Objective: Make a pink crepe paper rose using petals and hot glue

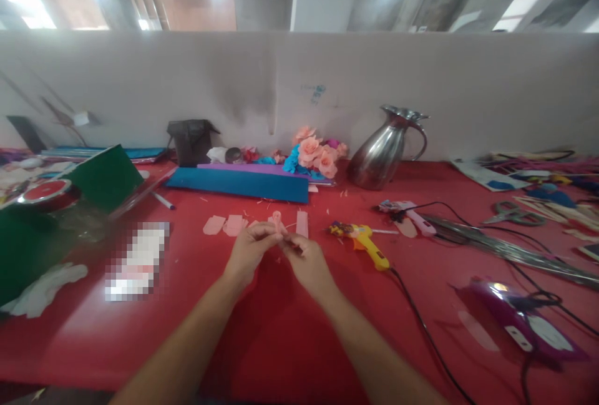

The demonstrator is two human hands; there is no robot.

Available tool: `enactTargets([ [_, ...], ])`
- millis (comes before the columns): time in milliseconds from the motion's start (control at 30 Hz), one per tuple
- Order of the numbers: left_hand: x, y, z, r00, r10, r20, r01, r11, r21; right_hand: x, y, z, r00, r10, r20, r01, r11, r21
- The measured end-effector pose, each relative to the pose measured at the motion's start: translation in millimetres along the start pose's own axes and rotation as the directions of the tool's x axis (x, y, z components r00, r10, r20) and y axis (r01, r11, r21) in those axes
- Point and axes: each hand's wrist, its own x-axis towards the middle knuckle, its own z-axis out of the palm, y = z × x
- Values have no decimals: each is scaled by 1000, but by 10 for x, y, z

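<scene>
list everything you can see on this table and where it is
pink paper roll: one, pink, pinched between both hands
pink paper pieces: several, pink, table beyond the hands
yellow glue gun: one, yellow, right of the hands
steel jug: one, silver, by the back wall
paper flowers: a cluster, pink and blue, left of the steel jug
scissors: one, greyish, far right
table: one, red, under everything
left hand: one, centre, on the roll
right hand: one, centre, on the roll

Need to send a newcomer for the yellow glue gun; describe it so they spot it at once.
On the red table, find the steel jug by the wall. In front of it, just right of the right hand, lies the glue gun. Its yellow body sets it apart from the pink tool behind.
</scene>
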Motion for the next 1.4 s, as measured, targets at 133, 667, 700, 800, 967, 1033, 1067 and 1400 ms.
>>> enactTargets([
  [133, 68, 91, -160, 960, 87, -267, -105, 993, -55, 20, 54, -7, 998, 11, -65, -10, 1000, 13],
  [667, 272, 244, -780, 789, 220, -574, -282, 959, -20, 597, -132, 333, 959, -51, 278, 202, 810, -550],
  [700, 281, 219, -791, 807, 209, -553, -266, 964, -24, 714, -113, 410, 958, -45, 285, 211, 780, -588],
  [800, 313, 129, -813, 852, 141, -504, -190, 981, -47, 1020, -20, 646, 959, -27, 282, 207, 745, -634],
  [967, 394, -3, -853, 854, -29, -519, -43, 991, -125, 1239, 108, 893, 970, -2, 245, 171, 722, -671],
  [1033, 424, -40, -871, 845, -70, -530, -10, 989, -148, 1253, 128, 921, 974, 9, 227, 151, 722, -676],
  [1067, 434, -55, -877, 841, -75, -535, -7, 989, -149, 1256, 131, 925, 976, 16, 219, 140, 722, -677],
  [1400, 448, -130, -886, 851, -31, -524, -25, 995, -98, 1218, 81, 918, 980, 57, 192, 96, 711, -697],
])
